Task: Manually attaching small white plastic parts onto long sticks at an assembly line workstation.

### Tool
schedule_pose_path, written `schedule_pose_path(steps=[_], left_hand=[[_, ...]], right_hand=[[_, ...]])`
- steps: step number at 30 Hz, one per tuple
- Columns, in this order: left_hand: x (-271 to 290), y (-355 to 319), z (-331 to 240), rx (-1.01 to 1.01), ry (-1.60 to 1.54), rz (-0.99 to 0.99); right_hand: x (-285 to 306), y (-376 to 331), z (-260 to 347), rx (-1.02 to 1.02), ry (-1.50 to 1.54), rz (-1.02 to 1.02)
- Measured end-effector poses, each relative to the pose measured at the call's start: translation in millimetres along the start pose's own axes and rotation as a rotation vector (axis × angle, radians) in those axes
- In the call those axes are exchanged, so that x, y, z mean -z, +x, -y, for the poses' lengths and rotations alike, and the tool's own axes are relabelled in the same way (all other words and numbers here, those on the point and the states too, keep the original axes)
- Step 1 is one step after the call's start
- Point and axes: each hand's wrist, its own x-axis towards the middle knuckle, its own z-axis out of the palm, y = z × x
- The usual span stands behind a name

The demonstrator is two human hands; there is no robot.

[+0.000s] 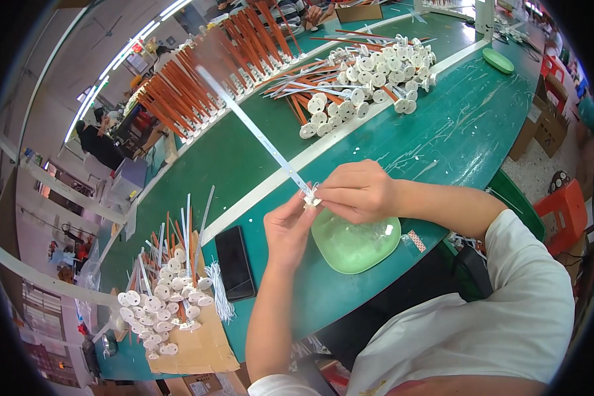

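A long pale flat strip (261, 142) slants up and away from my hands, with a small white fitting (312, 198) at its near end. My left hand (287, 228) grips that end from below, thumb and fingers pinched together. My right hand (360, 191) pinches at the same fitting from the right, its fingertips meeting the left ones. What the fingertips grasp in detail is partly hidden. Just below the right hand sits a light green dish (360, 254) with clear, shiny material in it. Left of my left hand lies a black phone (235, 263).
White twist ties (219, 294) lie beside the phone. Strips with white round bases (158, 303) are heaped on cardboard (201, 350) at left; another heap (383, 69) lies far right. Brown strips (178, 92) stand in rows behind. A red stool (564, 214) is at right.
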Motion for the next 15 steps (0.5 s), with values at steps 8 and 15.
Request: schedule_pose_path(steps=[8, 15], left_hand=[[6.3, -0.6, -1.1, -0.032, 0.177, -0.001], [0.7, -4.7, -2.9, -0.046, 0.211, -0.002]], right_hand=[[3.2, 5.0, -3.4, 0.165, -0.07, -0.044], [5.6, 3.4, 0.2, 0.202, -0.123, -0.073]])
